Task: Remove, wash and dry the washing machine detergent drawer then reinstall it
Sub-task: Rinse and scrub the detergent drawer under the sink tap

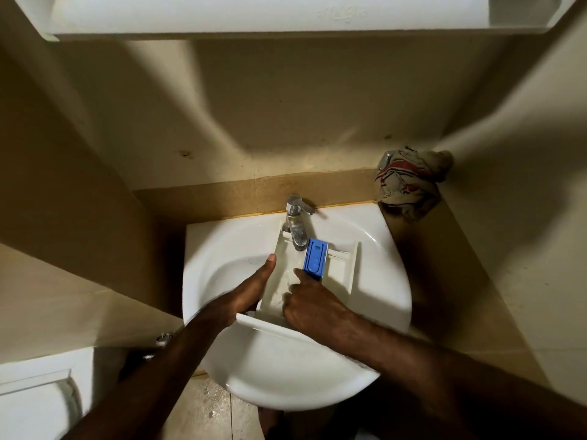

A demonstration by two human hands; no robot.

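1. the drawer (pixel 341 268) lies in the sink (pixel 228 249) under the tap (pixel 297 223), its long axis running from the front panel at 7 o'clock up to the far end at 1 o'clock
2. the left hand (pixel 246 292) holds the drawer's left wall, thumb straight along the rim and pointing to 1 o'clock; the other fingers go under the drawer and i cannot tell how they curl
3. the right hand (pixel 313 304) sits inside the near compartment, fingers bent down onto the wet floor, forefinger reaching to 11 o'clock; it grips nothing, it looks to be rubbing
4. the blue insert (pixel 314 258) is just beyond the right fingertips at 12 o'clock, so the right hand is the nearer one for scrubbing there
5. judged from this, washing is in hand; drying and refitting remain
6. a cloth (pixel 408 182) lies at 2 o'clock from the sink, well apart
7. hard to make out: whether water runs, the drawer's underside, the compartment beneath the right hand; the light is dim
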